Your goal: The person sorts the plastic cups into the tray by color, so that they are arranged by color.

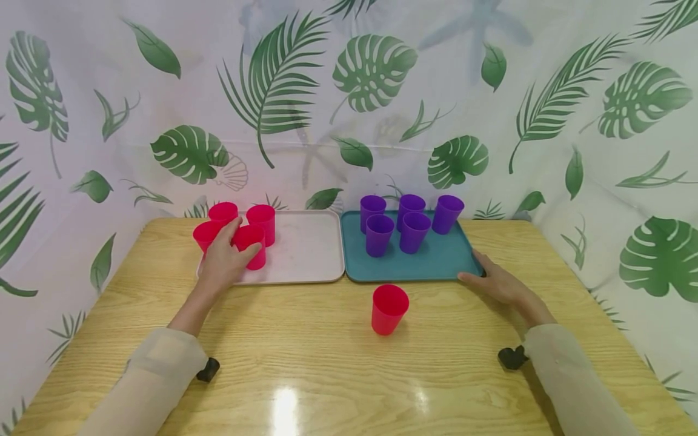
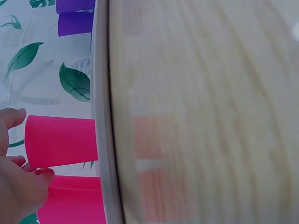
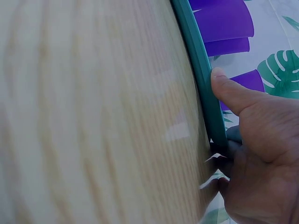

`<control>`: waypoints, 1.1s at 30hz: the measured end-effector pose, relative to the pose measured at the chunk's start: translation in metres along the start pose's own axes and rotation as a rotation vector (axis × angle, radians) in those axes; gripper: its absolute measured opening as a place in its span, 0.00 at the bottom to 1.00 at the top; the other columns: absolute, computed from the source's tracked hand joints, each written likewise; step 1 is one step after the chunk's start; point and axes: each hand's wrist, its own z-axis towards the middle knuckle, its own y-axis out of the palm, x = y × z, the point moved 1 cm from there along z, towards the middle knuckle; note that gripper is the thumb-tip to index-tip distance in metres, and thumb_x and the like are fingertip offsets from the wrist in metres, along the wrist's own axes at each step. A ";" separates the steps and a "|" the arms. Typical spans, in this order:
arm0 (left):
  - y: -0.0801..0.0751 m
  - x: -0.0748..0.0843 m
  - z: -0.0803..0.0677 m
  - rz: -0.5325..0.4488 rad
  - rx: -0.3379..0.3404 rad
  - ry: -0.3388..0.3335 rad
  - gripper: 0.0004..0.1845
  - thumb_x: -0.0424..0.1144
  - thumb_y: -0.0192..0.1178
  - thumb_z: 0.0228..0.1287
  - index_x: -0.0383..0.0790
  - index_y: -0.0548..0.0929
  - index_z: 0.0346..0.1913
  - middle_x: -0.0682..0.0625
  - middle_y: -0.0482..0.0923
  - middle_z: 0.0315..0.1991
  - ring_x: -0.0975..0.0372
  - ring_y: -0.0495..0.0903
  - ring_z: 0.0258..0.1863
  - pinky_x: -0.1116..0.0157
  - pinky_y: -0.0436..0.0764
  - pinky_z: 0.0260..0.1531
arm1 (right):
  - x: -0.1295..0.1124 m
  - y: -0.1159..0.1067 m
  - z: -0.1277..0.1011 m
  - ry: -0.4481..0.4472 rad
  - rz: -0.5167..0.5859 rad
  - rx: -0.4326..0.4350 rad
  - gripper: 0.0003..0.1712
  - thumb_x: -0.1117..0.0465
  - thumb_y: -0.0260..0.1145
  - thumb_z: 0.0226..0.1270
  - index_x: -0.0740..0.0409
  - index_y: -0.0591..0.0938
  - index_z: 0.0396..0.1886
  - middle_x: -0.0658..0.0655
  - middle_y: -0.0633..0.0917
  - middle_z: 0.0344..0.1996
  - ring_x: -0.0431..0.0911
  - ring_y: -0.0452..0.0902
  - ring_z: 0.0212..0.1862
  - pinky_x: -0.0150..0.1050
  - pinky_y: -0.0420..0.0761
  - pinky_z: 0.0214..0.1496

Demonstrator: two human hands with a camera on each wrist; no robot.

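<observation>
In the head view, my left hand point(image 1: 220, 260) is at the cluster of red cups on the white tray point(image 1: 305, 257). Its thumb and fingers spread about the front red cup point(image 1: 255, 254). In the left wrist view, the thumb tip stands just off that cup's point(image 2: 60, 140) rim, and the fingers lie beside its wall, close to another red cup point(image 2: 72, 200). My right hand point(image 1: 498, 283) holds the front right corner of the teal tray point(image 1: 431, 266), thumb point(image 3: 233, 91) on the rim, fingers partly hidden. Several purple cups point(image 1: 379, 236) stand upright on this tray.
One red cup point(image 1: 388, 312) stands upright on the wooden table point(image 1: 305, 351), in front of the teal tray. The two trays lie side by side, edges meeting, against a leaf-patterned curtain point(image 1: 294, 72) at the back.
</observation>
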 end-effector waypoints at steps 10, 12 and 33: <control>-0.005 0.011 0.001 -0.096 0.082 0.089 0.42 0.43 0.63 0.72 0.40 0.56 0.82 0.40 0.60 0.79 0.45 0.60 0.77 0.45 0.70 0.70 | 0.002 -0.001 0.002 0.006 0.005 -0.006 0.58 0.37 0.59 0.77 0.67 0.38 0.83 0.78 0.43 0.79 0.74 0.36 0.79 0.71 0.43 0.77; -0.005 0.016 0.001 -0.106 0.093 0.119 0.41 0.43 0.63 0.72 0.39 0.57 0.82 0.40 0.61 0.78 0.45 0.61 0.77 0.45 0.69 0.70 | 0.002 -0.001 0.003 0.011 0.001 -0.007 0.58 0.37 0.59 0.77 0.67 0.38 0.83 0.78 0.43 0.79 0.74 0.36 0.79 0.71 0.43 0.77; 0.049 0.083 -0.039 -0.232 -0.204 0.454 0.36 0.35 0.65 0.68 0.35 0.66 0.77 0.41 0.69 0.74 0.51 0.68 0.73 0.50 0.71 0.70 | 0.009 -0.001 0.004 -0.003 0.000 -0.011 0.59 0.35 0.58 0.76 0.67 0.38 0.83 0.78 0.41 0.79 0.75 0.35 0.78 0.71 0.41 0.77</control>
